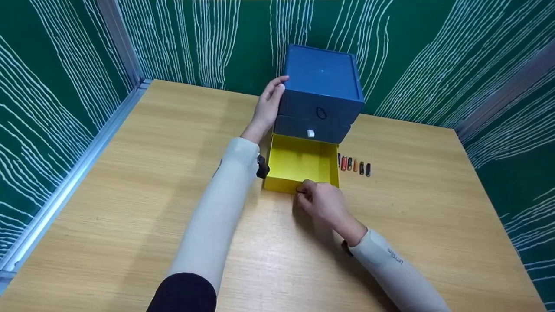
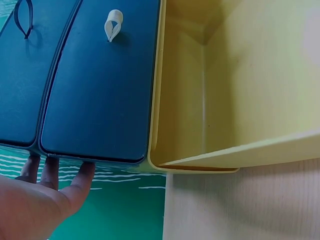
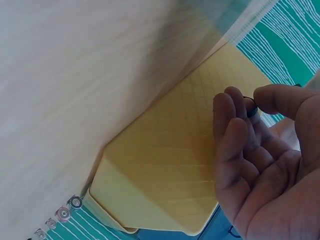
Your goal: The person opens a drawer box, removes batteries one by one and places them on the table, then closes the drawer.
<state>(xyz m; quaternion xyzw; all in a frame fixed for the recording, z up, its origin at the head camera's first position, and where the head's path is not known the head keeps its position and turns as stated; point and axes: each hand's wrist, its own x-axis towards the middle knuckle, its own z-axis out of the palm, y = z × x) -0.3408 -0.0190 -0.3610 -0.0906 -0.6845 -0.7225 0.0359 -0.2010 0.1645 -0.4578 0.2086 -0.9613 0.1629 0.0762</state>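
A small blue drawer unit (image 1: 323, 71) stands near the back of the table, its bottom yellow drawer (image 1: 299, 162) pulled out with nothing lying inside. My left hand (image 1: 268, 106) rests on the unit's left side, fingertips against the wall, as the left wrist view also shows. At the front of the yellow drawer, my right hand (image 1: 323, 201) pinches a dark loop pull (image 3: 252, 110) between thumb and fingers. The blue drawers above are closed; one carries a white loop pull (image 2: 114, 25), the other a black loop pull (image 1: 321, 113).
Several batteries (image 1: 355, 165) stand in a row on the wooden table (image 1: 416, 208), just right of the yellow drawer. Green walls with white wavy lines (image 1: 251, 43) enclose the table at the back and sides.
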